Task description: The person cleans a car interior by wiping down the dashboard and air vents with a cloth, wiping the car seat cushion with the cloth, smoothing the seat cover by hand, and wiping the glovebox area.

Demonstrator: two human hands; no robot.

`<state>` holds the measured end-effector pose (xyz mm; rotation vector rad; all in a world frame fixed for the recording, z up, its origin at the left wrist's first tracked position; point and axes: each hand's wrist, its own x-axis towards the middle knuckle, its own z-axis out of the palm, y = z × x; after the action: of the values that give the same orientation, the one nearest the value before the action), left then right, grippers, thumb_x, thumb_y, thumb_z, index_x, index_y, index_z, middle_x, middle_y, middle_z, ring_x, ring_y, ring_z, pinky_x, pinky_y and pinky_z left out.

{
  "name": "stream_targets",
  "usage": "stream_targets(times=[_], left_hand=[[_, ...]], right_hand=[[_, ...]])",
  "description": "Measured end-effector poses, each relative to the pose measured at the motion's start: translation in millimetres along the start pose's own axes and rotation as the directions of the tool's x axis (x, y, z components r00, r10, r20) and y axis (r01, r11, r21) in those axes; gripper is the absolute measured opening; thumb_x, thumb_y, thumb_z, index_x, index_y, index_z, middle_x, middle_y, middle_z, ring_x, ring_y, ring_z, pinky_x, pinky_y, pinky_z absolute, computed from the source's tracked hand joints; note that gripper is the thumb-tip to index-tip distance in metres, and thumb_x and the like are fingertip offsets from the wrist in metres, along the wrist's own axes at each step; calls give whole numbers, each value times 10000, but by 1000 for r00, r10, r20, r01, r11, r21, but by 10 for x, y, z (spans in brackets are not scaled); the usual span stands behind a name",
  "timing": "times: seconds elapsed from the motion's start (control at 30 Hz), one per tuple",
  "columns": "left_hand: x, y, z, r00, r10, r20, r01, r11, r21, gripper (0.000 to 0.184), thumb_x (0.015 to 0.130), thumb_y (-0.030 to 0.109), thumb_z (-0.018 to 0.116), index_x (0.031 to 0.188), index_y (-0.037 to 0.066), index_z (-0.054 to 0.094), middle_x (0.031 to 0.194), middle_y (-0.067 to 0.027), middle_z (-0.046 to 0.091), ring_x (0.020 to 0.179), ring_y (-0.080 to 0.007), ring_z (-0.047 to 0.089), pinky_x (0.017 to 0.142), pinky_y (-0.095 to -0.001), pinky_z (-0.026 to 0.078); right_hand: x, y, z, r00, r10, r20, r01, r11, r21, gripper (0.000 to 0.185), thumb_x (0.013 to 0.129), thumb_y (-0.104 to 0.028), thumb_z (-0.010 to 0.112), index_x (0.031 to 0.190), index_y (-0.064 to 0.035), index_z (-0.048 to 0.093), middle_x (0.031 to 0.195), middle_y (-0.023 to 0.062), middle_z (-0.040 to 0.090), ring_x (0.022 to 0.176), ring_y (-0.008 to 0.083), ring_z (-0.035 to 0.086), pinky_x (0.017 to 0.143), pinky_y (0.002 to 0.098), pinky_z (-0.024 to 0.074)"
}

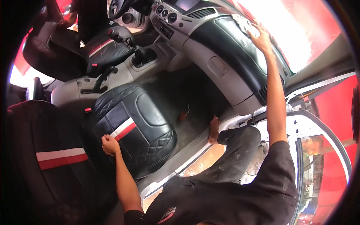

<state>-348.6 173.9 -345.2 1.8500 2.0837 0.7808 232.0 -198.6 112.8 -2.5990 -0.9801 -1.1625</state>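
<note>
My right hand [259, 38] reaches up to the top of the black dashboard [210, 32]. A crumpled whitish cloth [242, 24] lies under its fingers, against the dash near the windscreen. My left hand [110, 145] is curled into a fist and rests on the black passenger seat [148, 133], beside the white and red stripe across its cushion. I can see nothing in that fist.
Left of the seat cushion stand the handbrake [103, 79] and gear lever [140, 54]. Another person [92, 17] in dark clothes is by the driver's side, near the steering wheel [119, 8]. The open door [318, 138] is on my right. My bare foot [214, 130] is on the sill.
</note>
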Motion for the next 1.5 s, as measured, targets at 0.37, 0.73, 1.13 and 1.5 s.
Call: stream_targets(times=[0.37, 0.73, 1.13, 1.5], left_hand=[[-25, 74, -77, 1000, -7, 21, 7, 1000, -12, 334, 977, 396, 526, 847, 114, 649, 800, -168, 722, 776, -458, 687, 647, -599, 491], [184, 23, -694, 699, 226, 678, 372, 696, -615, 377, 1029, 419, 597, 1096, 60, 690, 891, -84, 714, 725, -157, 719, 636, -259, 535], [-199, 214, -1363, 834, 460, 304, -61, 625, -778, 383, 1042, 460, 575, 1108, 88, 635, 1018, -60, 636, 908, -265, 639, 793, -423, 514], [-58, 1089, 187, 531, 773, 347, -793, 597, -116, 645, 994, 467, 559, 1574, 213, 440, 1710, -88, 236, 1576, -384, 158, 1222, -661, 149]], right_hand=[[-1491, -1591, -111, 899, -161, 407, -86, 847, 525, 313, 958, -330, 599, 1094, -62, 685, 1024, 243, 718, 1030, 429, 687, 894, 537, 539], [-2312, -3376, -430, 777, -289, 560, -346, 547, 762, 304, 965, -235, 650, 1127, 19, 699, 925, 238, 727, 862, 389, 717, 782, 459, 559], [-2619, -4205, 207, 860, -166, 483, -431, 272, 861, 197, 947, -233, 658, 1019, -81, 760, 1021, 130, 718, 977, 298, 688, 843, 399, 547], [-3258, -4514, 1349, 722, 175, 670, -533, 758, 375, 536, 1009, -339, 519, 1465, -66, 455, 1289, 234, 597, 1137, 433, 615, 968, 528, 494]])
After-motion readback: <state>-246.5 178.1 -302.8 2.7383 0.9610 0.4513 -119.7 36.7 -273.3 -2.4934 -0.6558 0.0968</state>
